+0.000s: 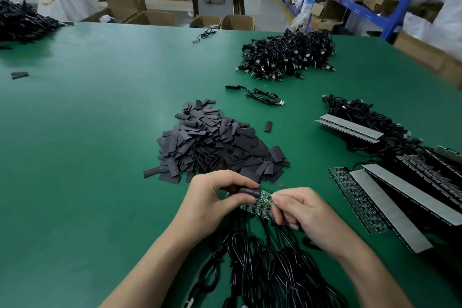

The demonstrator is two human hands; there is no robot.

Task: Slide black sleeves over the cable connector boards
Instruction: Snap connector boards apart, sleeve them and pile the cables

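Now left hand [212, 199] pinches one black sleeve [248, 191], right hand [306, 212] pinches one board strip [260, 204].

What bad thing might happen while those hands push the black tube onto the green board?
The black sleeve, pinched by the left hand, might snag on tiny parts of the green board and go on crooked. The right hand pinches only the board's end, so it may slip. The tangled cables underneath could tug it sideways.
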